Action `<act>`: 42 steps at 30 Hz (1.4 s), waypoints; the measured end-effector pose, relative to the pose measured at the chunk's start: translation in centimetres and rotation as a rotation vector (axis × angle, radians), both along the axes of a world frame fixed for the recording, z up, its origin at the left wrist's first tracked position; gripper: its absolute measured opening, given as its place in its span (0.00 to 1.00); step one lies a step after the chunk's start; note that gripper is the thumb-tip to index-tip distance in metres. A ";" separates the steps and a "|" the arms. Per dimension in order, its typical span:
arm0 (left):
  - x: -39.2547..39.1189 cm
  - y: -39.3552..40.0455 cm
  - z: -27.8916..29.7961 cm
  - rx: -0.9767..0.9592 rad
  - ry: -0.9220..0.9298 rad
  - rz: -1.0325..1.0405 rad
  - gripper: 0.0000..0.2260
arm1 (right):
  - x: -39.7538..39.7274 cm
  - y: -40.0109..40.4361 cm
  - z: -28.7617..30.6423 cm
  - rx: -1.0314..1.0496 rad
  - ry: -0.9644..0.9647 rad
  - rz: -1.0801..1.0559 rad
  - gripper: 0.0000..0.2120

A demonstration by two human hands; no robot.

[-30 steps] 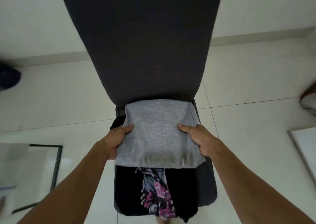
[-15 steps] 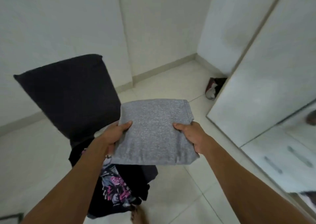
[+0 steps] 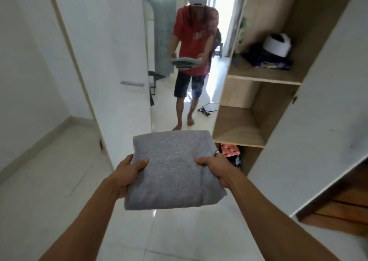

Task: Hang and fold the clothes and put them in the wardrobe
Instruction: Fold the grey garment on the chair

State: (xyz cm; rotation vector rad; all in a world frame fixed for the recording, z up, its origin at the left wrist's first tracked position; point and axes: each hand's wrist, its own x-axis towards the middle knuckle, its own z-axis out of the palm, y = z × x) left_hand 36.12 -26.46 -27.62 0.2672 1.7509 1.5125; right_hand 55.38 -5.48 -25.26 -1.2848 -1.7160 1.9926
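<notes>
A folded grey garment (image 3: 173, 167) is held flat in front of me at chest height. My left hand (image 3: 127, 176) grips its left edge, thumb on top and fingers underneath. My right hand (image 3: 215, 170) grips its right edge the same way. Ahead to the right stands the open wardrobe (image 3: 256, 81), with wooden shelves. Its middle shelf (image 3: 237, 127) is bare and lies just beyond the garment's far right corner.
A mirror (image 3: 185, 61) on the wardrobe front reflects a person in a red shirt carrying the garment. The upper shelf holds a white round object (image 3: 277, 45) on dark cloth. An open white door (image 3: 318, 121) stands at right, another white door (image 3: 111, 61) at left.
I have lifted the grey garment off the dark chair and turned right, from the chair toward the open wardrobe. Both hands keep the same grip on the garment.
</notes>
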 end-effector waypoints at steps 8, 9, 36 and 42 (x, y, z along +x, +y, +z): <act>4.0 18.0 -0.1 0.067 0.010 -0.300 0.34 | 8.5 11.7 0.0 0.074 -0.011 -0.310 0.31; 4.0 20.4 -0.4 0.066 0.016 -0.331 0.34 | 8.9 13.5 -0.3 0.077 -0.012 -0.338 0.31; -2.6 58.8 -6.8 -0.055 0.216 -0.444 0.20 | 2.1 50.2 -6.8 0.200 0.058 -0.288 0.46; -3.3 67.1 -9.7 -0.109 0.308 -0.298 0.18 | -0.2 60.2 -11.5 0.251 0.096 -0.181 0.34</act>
